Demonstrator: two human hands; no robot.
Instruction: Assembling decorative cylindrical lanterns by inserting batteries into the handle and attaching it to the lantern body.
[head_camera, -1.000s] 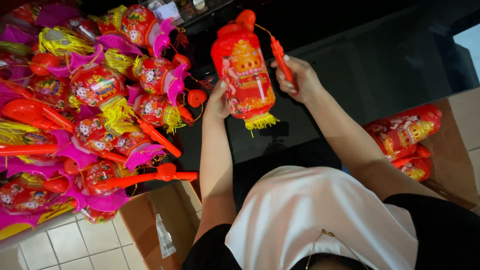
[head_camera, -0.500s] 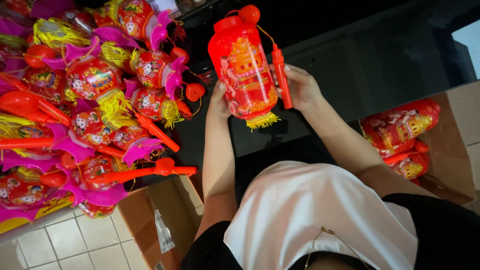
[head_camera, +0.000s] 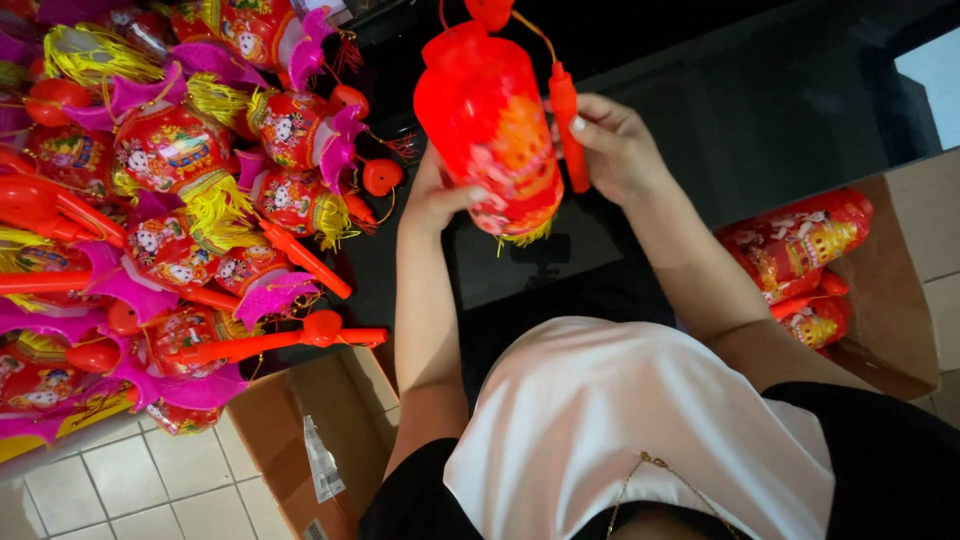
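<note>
I hold a red plastic lantern with printed pictures and a yellow tassel at its lower end, out in front of me over a dark surface. My left hand grips its lower side. My right hand is closed on the lantern's red stick handle, which joins the lantern's top by a thin cord. The lantern glows bright red.
A big heap of red lanterns with pink fins, yellow tassels and red sticks fills the left. An open cardboard box sits below it on a tiled floor. Another cardboard box at the right holds wrapped red lanterns.
Both hands have lifted the lantern higher and a little to the left in view. It now looks much brighter red than before.
</note>
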